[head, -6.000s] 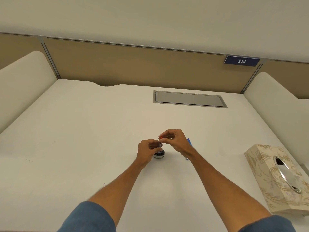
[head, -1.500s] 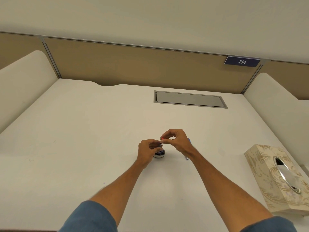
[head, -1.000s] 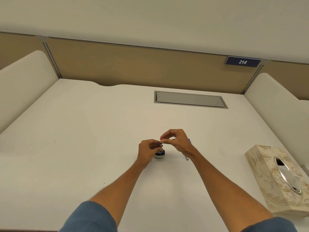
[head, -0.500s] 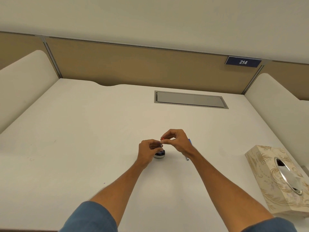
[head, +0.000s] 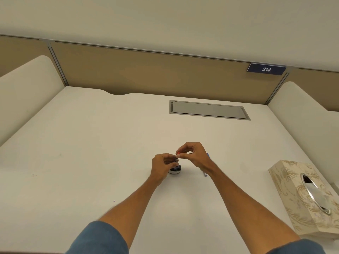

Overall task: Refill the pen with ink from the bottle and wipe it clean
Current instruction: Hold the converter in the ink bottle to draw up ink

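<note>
While the left hand (head: pixel 162 165) curls around the ink bottle (head: pixel 175 169) and steadies it on the counter (head: pixel 91 153), almost nothing differs from half a second ago: both hands sit where they did, and the bottle has not shifted. The left grip is closed on something small and shiny just above the bottle's mouth, probably the pen's filler section, though it is too small to name with confidence. Just right of it, the right hand (head: pixel 194 156) pinches thumb and forefinger on a tiny red-tipped end (likely the converter knob), its other fingers arched loosely above. That pinch has held through the last second and more, so my reading is that ink is being drawn up slowly, and the filling step is underway rather than finished. Further right, a blue pen barrel (head: pixel 206 173) lies on the counter, mostly hidden behind the right wrist, waiting to be refitted. At the far right edge stands the tissue box (head: pixel 302 198), untouched, so wiping is yet to come.
</note>
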